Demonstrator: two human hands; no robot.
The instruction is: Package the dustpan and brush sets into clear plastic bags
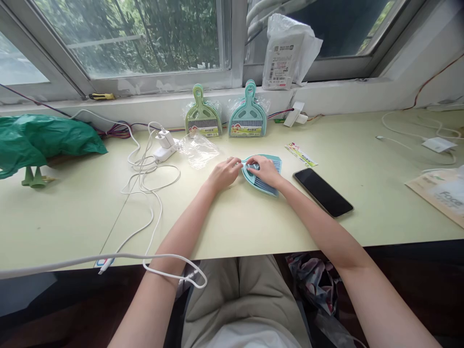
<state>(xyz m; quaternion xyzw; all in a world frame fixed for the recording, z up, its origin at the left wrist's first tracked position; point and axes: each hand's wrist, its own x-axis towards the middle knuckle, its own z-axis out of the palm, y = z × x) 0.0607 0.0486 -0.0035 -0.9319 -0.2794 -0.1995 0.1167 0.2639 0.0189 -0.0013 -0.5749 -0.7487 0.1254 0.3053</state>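
Note:
A small light-blue dustpan (pixel 261 189) lies on the table with its handle toward the left. A matching brush (pixel 278 165) with blue-grey bristles is nested in it. My left hand (pixel 224 173) is closed around the handle end, which its fingers mostly hide. My right hand (pixel 266 170) rests over the middle of the set, its fingers bent onto the brush body. Just beyond lies a printed label card (pixel 301 154). A crumpled clear plastic wrapper (pixel 198 149) is to the left of the set.
Wrapped green (pixel 203 113) and blue (pixel 248 115) dustpan sets lean against the sill. A phone (pixel 323 192) lies on the right. White cables (pixel 152 189), a charger (pixel 166 140) and a green bag (pixel 47 140) occupy the left. One cable crosses my left forearm.

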